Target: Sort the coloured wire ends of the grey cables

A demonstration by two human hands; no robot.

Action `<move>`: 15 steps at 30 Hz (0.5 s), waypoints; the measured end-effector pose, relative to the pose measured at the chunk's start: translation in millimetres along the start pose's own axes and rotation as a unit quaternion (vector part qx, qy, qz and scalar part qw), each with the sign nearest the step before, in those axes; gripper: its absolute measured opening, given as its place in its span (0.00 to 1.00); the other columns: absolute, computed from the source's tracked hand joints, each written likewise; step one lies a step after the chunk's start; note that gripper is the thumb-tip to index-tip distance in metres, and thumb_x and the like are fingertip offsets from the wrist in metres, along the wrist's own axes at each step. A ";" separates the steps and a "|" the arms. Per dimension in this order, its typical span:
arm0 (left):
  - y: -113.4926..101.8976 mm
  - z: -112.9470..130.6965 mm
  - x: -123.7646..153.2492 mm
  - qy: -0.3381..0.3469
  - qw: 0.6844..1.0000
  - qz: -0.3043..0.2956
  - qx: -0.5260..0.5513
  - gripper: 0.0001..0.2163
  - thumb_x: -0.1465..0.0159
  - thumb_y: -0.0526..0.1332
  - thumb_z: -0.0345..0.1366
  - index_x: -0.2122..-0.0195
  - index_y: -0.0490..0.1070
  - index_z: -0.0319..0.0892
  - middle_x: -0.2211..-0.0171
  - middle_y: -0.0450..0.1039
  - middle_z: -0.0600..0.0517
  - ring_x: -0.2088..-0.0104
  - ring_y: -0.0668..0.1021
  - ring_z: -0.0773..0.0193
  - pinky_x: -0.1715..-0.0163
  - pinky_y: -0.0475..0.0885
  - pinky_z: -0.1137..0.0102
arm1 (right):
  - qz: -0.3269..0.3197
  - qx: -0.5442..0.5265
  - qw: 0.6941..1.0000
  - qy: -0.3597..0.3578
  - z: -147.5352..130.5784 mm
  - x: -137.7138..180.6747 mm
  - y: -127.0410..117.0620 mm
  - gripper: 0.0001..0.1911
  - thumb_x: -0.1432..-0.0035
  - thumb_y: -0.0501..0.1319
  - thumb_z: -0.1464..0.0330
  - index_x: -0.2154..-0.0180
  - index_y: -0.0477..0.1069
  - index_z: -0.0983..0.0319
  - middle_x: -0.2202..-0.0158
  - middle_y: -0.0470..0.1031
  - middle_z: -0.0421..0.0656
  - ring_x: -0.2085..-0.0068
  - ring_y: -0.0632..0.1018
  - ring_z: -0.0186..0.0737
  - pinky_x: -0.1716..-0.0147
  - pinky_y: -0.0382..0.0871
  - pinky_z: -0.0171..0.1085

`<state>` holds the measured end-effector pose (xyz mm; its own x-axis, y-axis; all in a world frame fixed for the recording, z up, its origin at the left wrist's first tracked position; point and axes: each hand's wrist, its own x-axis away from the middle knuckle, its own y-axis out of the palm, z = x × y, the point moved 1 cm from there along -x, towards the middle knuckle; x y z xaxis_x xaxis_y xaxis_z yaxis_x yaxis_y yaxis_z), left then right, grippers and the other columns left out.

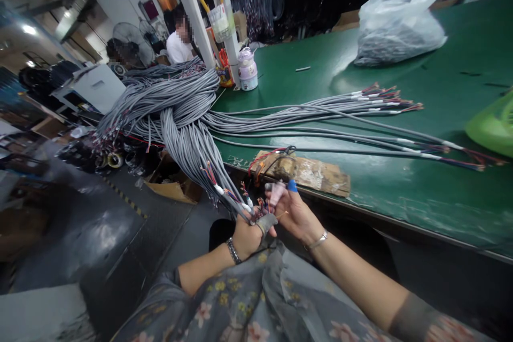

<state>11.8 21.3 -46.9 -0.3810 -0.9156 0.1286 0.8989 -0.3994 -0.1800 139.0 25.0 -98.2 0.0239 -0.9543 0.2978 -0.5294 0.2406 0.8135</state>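
A long green surface (401,184) is seen from above, its front edge slanting past the wearer's lap. Across its left end a large heap of grey cables (184,97) is piled, with some strands stretched to the right and others hung over the edge toward the lap. Behind the heap, a person in a white shirt (178,52) is partly hidden by a post. A filled, translucent plastic bag (398,29) is set toward the back right. A worn wooden board (320,175) is laid along the front edge. Just before it, cable ends (261,209) with bared, coloured wires are gripped in the closed left hand (247,236). The right hand (297,215) is held close beside them, fingers partly bent; whether a wire is pinched there cannot be told. One of its digits is tipped by a small blue cover (292,186).
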 end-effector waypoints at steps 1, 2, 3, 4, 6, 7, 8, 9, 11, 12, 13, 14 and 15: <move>-1.2 0.1 1.5 -0.002 1.000 0.000 -0.001 0.20 0.47 0.63 0.49 0.89 0.68 0.42 0.86 0.67 0.52 0.80 0.69 0.66 0.72 0.65 0.69 | -0.001 0.002 1.000 0.006 -0.7 0.9 0.0 0.21 0.51 0.65 0.47 0.72 0.75 0.59 0.73 0.77 0.39 0.74 0.75 0.33 0.73 0.70 0.32; -2.4 -0.2 3.2 -0.006 1.000 -0.002 0.002 0.19 0.46 0.63 0.49 0.88 0.69 0.42 0.86 0.68 0.51 0.80 0.70 0.66 0.73 0.65 0.69 | -0.006 0.009 1.000 0.013 -1.6 1.9 0.1 0.22 0.51 0.65 0.47 0.72 0.76 0.59 0.73 0.77 0.39 0.74 0.74 0.32 0.74 0.70 0.32; -3.6 -1.1 4.7 -0.009 1.000 -0.004 0.006 0.19 0.46 0.63 0.48 0.87 0.69 0.42 0.86 0.69 0.51 0.80 0.70 0.66 0.73 0.66 0.70 | -0.014 0.017 1.000 0.020 -2.7 2.9 0.2 0.22 0.52 0.65 0.46 0.72 0.76 0.59 0.73 0.77 0.40 0.75 0.73 0.32 0.74 0.69 0.31; -4.6 -2.6 6.1 -0.013 1.000 -0.006 0.011 0.18 0.47 0.64 0.48 0.86 0.70 0.41 0.85 0.70 0.51 0.80 0.70 0.66 0.74 0.66 0.70 | -0.023 0.025 0.999 0.026 -3.8 4.1 0.4 0.22 0.52 0.65 0.46 0.72 0.76 0.60 0.73 0.77 0.40 0.75 0.73 0.32 0.74 0.69 0.32; -5.9 -7.6 7.6 -0.020 0.999 -0.007 0.024 0.17 0.47 0.64 0.48 0.84 0.70 0.41 0.85 0.71 0.51 0.81 0.70 0.67 0.75 0.66 0.71 | -0.034 0.041 0.998 0.020 -6.1 6.3 1.0 0.21 0.53 0.67 0.49 0.71 0.77 0.60 0.73 0.77 0.40 0.75 0.72 0.32 0.75 0.67 0.32; -6.2 -10.7 7.5 -0.021 0.999 -0.003 0.033 0.17 0.47 0.64 0.47 0.84 0.71 0.40 0.85 0.71 0.51 0.81 0.70 0.67 0.76 0.65 0.71 | -0.032 0.050 0.998 0.009 -7.2 7.3 1.4 0.19 0.54 0.69 0.51 0.70 0.77 0.60 0.73 0.76 0.40 0.75 0.71 0.32 0.75 0.67 0.32; -6.2 -14.1 6.8 -0.019 0.999 0.005 0.043 0.16 0.46 0.64 0.47 0.83 0.71 0.40 0.85 0.71 0.51 0.82 0.70 0.68 0.77 0.65 0.72 | -0.028 0.060 0.998 -0.006 -8.1 8.2 1.8 0.18 0.55 0.70 0.52 0.70 0.77 0.60 0.73 0.76 0.40 0.75 0.71 0.32 0.75 0.66 0.32; -5.9 -17.5 5.6 -0.016 0.998 0.015 0.055 0.16 0.46 0.64 0.46 0.82 0.72 0.40 0.85 0.71 0.51 0.82 0.70 0.68 0.78 0.64 0.72 | -0.021 0.071 0.997 -0.020 -8.8 9.0 2.2 0.18 0.56 0.71 0.54 0.69 0.78 0.60 0.74 0.75 0.39 0.75 0.70 0.32 0.75 0.65 0.32; -4.7 -23.1 2.6 -0.009 0.996 0.032 0.077 0.15 0.45 0.65 0.45 0.82 0.73 0.39 0.85 0.71 0.52 0.83 0.69 0.69 0.79 0.63 0.73 | -0.007 0.090 0.995 -0.037 -9.3 10.0 2.6 0.19 0.58 0.72 0.53 0.70 0.78 0.61 0.75 0.74 0.39 0.75 0.70 0.32 0.74 0.65 0.33; -3.8 -24.9 1.0 -0.006 0.996 0.037 0.084 0.15 0.45 0.65 0.44 0.82 0.73 0.39 0.85 0.71 0.52 0.83 0.68 0.69 0.80 0.62 0.73 | -0.002 0.095 0.995 -0.039 -9.3 10.2 2.8 0.20 0.59 0.72 0.52 0.71 0.77 0.61 0.76 0.73 0.39 0.74 0.70 0.33 0.74 0.65 0.33; -2.9 -26.0 -0.5 -0.004 0.995 0.039 0.088 0.15 0.45 0.65 0.44 0.82 0.73 0.39 0.85 0.71 0.52 0.83 0.68 0.69 0.80 0.62 0.73 | 0.003 0.099 0.994 -0.037 -9.2 10.2 3.0 0.21 0.60 0.72 0.51 0.71 0.77 0.61 0.76 0.73 0.39 0.74 0.70 0.33 0.74 0.65 0.34; -2.1 -26.5 -1.8 -0.003 0.995 0.039 0.091 0.14 0.45 0.65 0.43 0.82 0.73 0.39 0.86 0.71 0.52 0.83 0.68 0.69 0.80 0.62 0.73 | 0.008 0.100 0.994 -0.034 -9.1 10.0 3.2 0.22 0.61 0.72 0.51 0.71 0.77 0.61 0.76 0.73 0.39 0.74 0.69 0.33 0.73 0.64 0.34; -1.4 -26.3 -2.9 -0.001 0.995 0.039 0.092 0.15 0.45 0.65 0.43 0.83 0.73 0.39 0.86 0.71 0.52 0.83 0.69 0.69 0.80 0.62 0.73 | 0.012 0.102 0.994 -0.031 -8.9 9.8 3.6 0.23 0.62 0.72 0.50 0.71 0.77 0.61 0.76 0.73 0.39 0.74 0.69 0.34 0.73 0.64 0.34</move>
<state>5.9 23.3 -72.7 -0.3074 -0.9434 0.1240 0.9505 -0.3107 -0.0075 144.9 18.1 -88.0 -0.0394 -0.9594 0.2793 -0.6901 0.2283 0.6868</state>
